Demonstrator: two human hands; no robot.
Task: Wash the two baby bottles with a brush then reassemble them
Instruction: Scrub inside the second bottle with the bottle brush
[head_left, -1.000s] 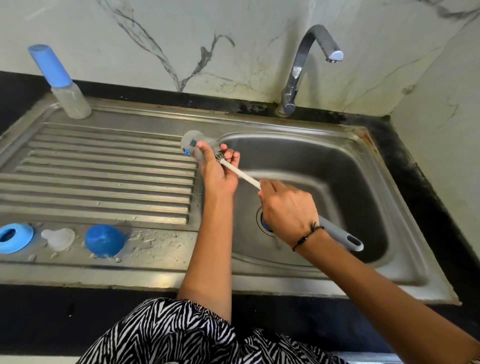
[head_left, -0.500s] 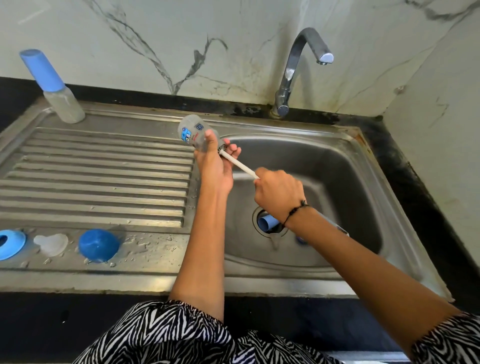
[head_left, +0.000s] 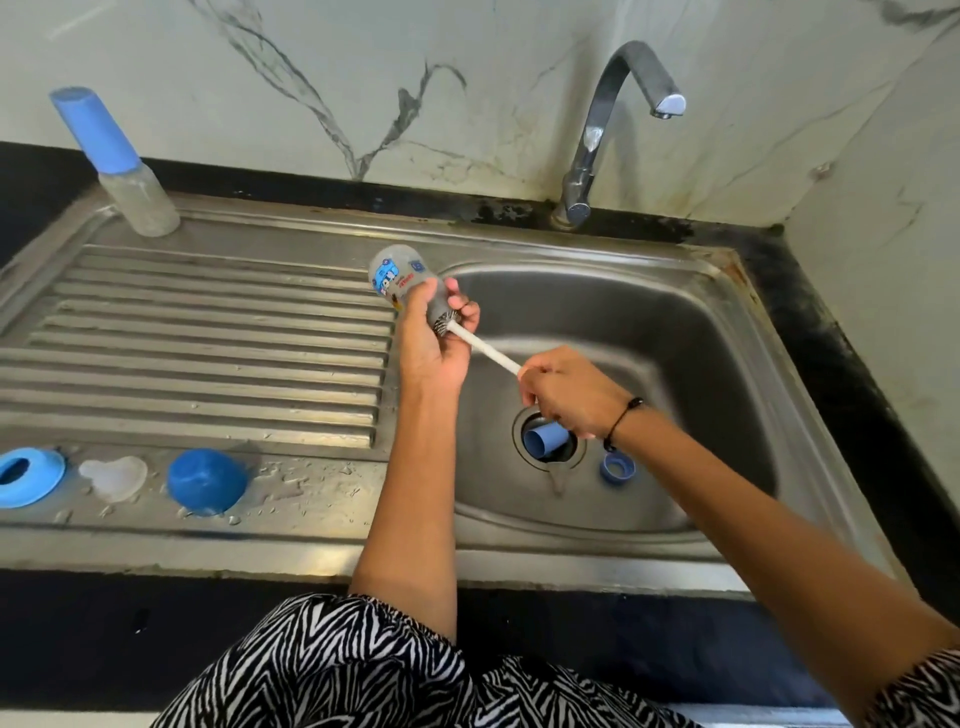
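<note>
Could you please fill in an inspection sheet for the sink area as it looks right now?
Surface: steel drainboard, ribbed, with water drops along its front edge; basin to the right.
Job's things: printed bottle held over the basin's left rim, brush head in its mouth; second bottle with its blue cap on, upright at back left; blue collar, clear teat and blue dome cap in a row at front left.
Clutter: blue tube in the drain; small blue ring beside it.
Grippers: left hand grips the printed bottle; right hand grips the brush handle.
Cables: nothing seen.
Surroundings: marble wall, tap not running.
</note>
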